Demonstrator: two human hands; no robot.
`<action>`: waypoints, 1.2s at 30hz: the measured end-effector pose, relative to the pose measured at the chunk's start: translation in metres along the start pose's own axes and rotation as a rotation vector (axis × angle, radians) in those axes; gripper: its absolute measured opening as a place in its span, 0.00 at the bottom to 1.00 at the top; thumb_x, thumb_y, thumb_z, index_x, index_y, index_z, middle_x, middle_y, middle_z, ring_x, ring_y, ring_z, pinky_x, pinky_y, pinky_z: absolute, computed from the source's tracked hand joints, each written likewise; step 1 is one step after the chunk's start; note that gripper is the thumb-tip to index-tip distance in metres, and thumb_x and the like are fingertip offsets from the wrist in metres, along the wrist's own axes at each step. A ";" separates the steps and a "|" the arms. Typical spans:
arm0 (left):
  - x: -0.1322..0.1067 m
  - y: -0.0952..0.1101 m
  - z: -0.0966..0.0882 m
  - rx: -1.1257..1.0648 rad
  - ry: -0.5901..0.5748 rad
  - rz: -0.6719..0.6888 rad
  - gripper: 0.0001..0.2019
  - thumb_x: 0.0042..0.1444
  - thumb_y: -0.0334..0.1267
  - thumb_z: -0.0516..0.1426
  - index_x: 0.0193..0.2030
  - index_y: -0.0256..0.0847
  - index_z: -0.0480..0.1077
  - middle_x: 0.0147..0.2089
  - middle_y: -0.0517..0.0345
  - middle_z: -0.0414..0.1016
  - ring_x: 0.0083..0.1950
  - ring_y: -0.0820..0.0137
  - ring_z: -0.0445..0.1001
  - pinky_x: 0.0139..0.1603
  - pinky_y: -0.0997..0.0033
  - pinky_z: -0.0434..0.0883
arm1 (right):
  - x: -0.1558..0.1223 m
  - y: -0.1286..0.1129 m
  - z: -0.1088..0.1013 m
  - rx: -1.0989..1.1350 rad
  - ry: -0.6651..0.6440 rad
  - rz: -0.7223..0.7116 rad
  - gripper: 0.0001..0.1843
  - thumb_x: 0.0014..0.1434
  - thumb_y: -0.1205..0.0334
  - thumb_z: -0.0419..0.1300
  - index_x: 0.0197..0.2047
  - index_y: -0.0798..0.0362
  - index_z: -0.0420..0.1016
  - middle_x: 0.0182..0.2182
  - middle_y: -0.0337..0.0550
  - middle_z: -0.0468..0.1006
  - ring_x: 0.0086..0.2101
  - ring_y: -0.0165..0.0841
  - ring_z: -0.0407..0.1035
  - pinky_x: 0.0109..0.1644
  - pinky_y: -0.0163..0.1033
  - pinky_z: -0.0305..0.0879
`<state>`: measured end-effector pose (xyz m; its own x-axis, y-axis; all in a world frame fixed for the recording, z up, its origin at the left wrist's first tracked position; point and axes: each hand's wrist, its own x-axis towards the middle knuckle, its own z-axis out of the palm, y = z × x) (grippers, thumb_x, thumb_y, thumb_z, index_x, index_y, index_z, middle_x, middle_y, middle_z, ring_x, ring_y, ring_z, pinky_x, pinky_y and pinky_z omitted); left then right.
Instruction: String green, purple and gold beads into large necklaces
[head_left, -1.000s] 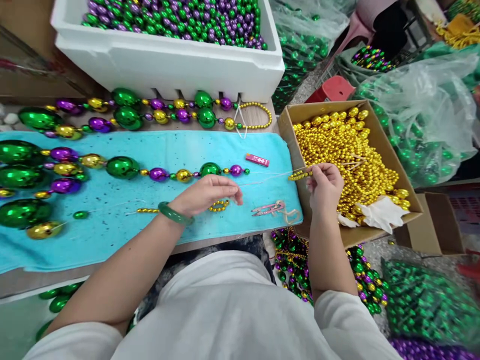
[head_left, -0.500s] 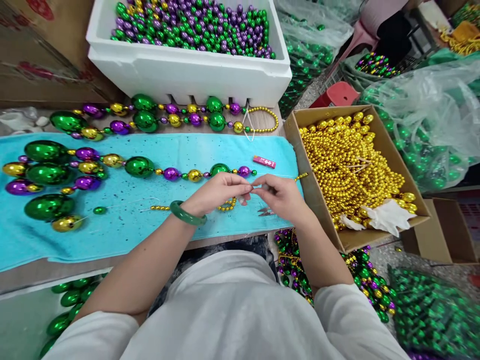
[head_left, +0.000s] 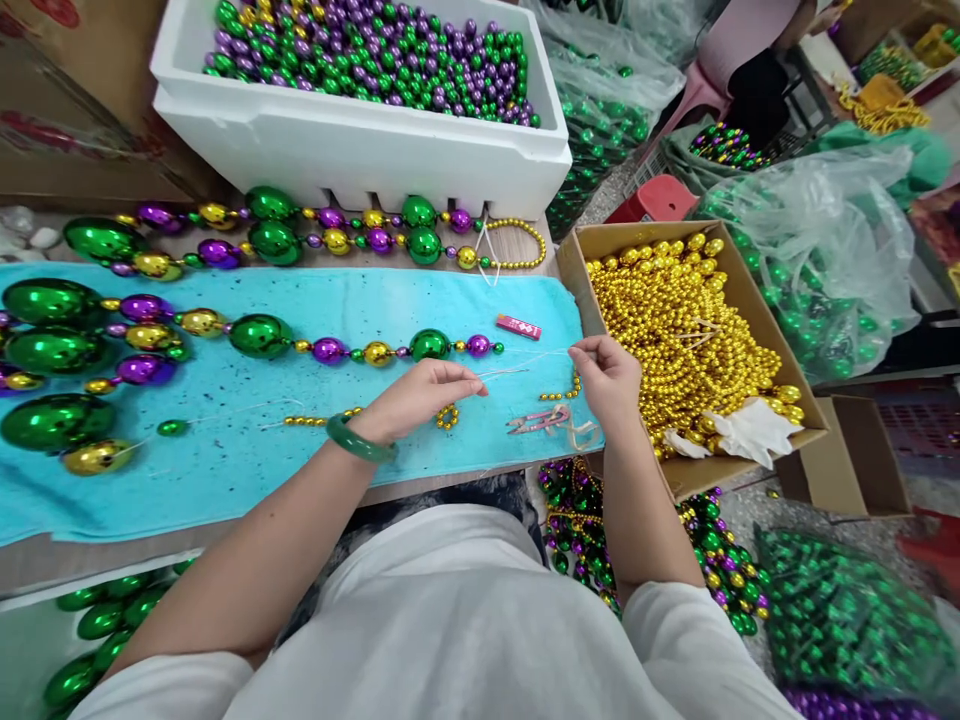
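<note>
Thin white thread [head_left: 511,372], glossy round gold beads [head_left: 559,396]

Scene brightly and evenly lit from overhead; shadows kept soft. Highlights were reflected on large green beads [head_left: 260,335]. Edges were bowed by wide-angle distortion; corners slightly softened.

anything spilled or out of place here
Yes: a heap of mixed bead strands lies on the floor beside the cardboard box of gold beads, loose rather than in a container, as if spilled.
</note>
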<state>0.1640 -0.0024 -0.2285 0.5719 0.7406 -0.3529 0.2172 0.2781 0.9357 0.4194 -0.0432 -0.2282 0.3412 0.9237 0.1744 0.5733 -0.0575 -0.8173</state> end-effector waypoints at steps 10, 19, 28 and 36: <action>0.003 -0.002 0.009 -0.045 0.072 -0.119 0.16 0.47 0.49 0.63 0.34 0.37 0.78 0.24 0.59 0.72 0.24 0.75 0.67 0.25 0.75 0.64 | -0.053 -0.001 -0.014 -0.444 -0.623 -0.269 0.09 0.61 0.70 0.51 0.38 0.51 0.71 0.35 0.46 0.75 0.39 0.38 0.69 0.42 0.41 0.67; 0.002 0.005 0.013 -0.079 0.319 -0.074 0.13 0.45 0.47 0.63 0.31 0.38 0.77 0.29 0.56 0.76 0.29 0.72 0.71 0.25 0.76 0.65 | -0.059 0.015 -0.048 -0.149 0.081 -0.181 0.32 0.56 0.56 0.61 0.62 0.46 0.58 0.56 0.52 0.65 0.54 0.45 0.64 0.51 0.51 0.67; -0.010 0.004 0.008 -0.180 0.459 -0.040 0.07 0.47 0.41 0.62 0.30 0.40 0.77 0.17 0.65 0.63 0.21 0.76 0.61 0.22 0.75 0.61 | -0.063 0.016 -0.042 -0.206 -0.367 -0.197 0.05 0.63 0.66 0.57 0.36 0.52 0.74 0.32 0.42 0.76 0.34 0.32 0.69 0.39 0.37 0.65; -0.014 0.002 0.014 0.024 0.566 0.067 0.06 0.47 0.41 0.62 0.31 0.42 0.77 0.28 0.60 0.76 0.28 0.73 0.71 0.28 0.74 0.69 | -0.069 0.027 -0.002 -0.894 -0.572 -0.358 0.11 0.67 0.61 0.52 0.40 0.55 0.74 0.41 0.52 0.74 0.43 0.42 0.63 0.45 0.44 0.57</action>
<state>0.1675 -0.0204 -0.2217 0.0733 0.9702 -0.2311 0.2168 0.2107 0.9532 0.4131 -0.1091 -0.2606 -0.2109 0.9666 -0.1455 0.9775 0.2069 -0.0422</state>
